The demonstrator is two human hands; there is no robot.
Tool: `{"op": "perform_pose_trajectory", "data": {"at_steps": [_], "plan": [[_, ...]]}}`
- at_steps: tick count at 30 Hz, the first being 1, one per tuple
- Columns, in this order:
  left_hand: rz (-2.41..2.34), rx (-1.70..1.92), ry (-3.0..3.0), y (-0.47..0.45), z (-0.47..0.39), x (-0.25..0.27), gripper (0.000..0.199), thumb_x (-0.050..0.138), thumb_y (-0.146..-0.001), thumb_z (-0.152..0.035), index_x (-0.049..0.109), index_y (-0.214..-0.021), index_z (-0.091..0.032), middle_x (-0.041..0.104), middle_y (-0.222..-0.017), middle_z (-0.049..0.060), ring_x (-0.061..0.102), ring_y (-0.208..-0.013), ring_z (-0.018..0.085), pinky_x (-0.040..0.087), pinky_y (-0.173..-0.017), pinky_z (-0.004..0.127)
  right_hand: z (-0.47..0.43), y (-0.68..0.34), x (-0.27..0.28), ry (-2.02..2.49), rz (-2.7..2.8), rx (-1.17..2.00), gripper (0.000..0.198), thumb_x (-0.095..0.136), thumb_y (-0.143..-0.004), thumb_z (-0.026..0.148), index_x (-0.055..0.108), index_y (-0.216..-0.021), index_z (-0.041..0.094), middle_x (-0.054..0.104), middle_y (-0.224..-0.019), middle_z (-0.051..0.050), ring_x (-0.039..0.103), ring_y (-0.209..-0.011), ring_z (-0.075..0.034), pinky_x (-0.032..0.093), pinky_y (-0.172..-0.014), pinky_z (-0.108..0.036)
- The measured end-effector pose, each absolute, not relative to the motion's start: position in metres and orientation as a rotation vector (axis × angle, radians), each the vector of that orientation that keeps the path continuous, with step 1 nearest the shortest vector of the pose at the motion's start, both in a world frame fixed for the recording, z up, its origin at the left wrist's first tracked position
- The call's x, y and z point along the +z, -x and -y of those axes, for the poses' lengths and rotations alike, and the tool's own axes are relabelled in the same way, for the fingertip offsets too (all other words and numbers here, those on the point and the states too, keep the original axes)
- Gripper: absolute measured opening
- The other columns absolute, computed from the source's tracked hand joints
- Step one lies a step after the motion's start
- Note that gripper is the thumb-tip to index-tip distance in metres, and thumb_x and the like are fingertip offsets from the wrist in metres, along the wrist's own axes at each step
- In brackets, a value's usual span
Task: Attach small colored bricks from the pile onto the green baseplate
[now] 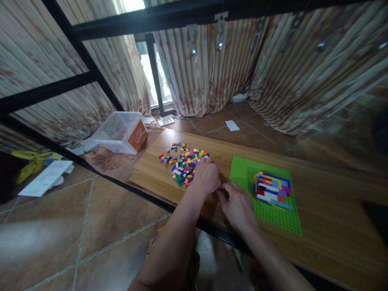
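Note:
A spread-out pile of small coloured toy bricks (184, 163) lies on the wooden table. My left hand (207, 174) is at the pile's right edge, its fingers curled and closed. My right hand (238, 204) meets it from the right, thumb and fingers pinched together by the left hand's fingertips. Whatever is between the fingers is hidden or too small to make out. Right of my hands lies a green studded baseplate (279, 222), with its left edge close to my right hand. A low multicoloured brick build (274, 190) sits on it.
The wooden table (327, 202) has a dark metal frame edge (145, 197) along my side. Beyond its left end stands a clear plastic box (118, 131) with an orange label. Dark metal bars (151, 22) cross above, before striped curtains (194, 72). A dark object (376, 218) lies far right.

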State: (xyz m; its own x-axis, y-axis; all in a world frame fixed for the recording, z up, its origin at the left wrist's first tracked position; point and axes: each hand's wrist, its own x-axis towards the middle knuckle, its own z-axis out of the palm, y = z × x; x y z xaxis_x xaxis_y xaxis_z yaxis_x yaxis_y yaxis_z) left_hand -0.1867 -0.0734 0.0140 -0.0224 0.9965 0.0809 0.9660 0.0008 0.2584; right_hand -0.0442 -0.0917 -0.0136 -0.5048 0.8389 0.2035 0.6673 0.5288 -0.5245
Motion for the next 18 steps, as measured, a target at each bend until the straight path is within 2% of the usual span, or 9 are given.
{"op": "perform_pose_trajectory", "data": {"at_steps": [5, 18], "plan": [[-2.214, 0.332, -2.083, 0.187, 0.072, 0.011, 0.021, 0.053, -0.082, -0.016, 0.073, -0.085, -0.012, 0.067, -0.097, 0.014, 0.060, -0.099, 0.025, 0.049, -0.089, 0.037, 0.096, 0.038, -0.008, 1.149, 2.314, 0.596, 0.013, 0.054, -0.090, 0.017, 0.066, -0.086, 0.020, 0.069, -0.091, -0.005, 0.062, -0.087, -0.021, 0.044, -0.080, -0.034], [-2.192, 0.331, -2.171, 0.187, 0.069, 0.014, 0.021, 0.049, -0.084, -0.011, 0.069, -0.086, -0.015, 0.068, -0.096, 0.011, 0.060, -0.095, 0.023, 0.047, -0.092, 0.035, 0.091, 0.020, 0.001, 1.156, 2.270, 0.594, 0.014, 0.054, -0.090, 0.016, 0.066, -0.084, 0.020, 0.068, -0.090, -0.004, 0.062, -0.084, -0.018, 0.043, -0.079, -0.031]]}}
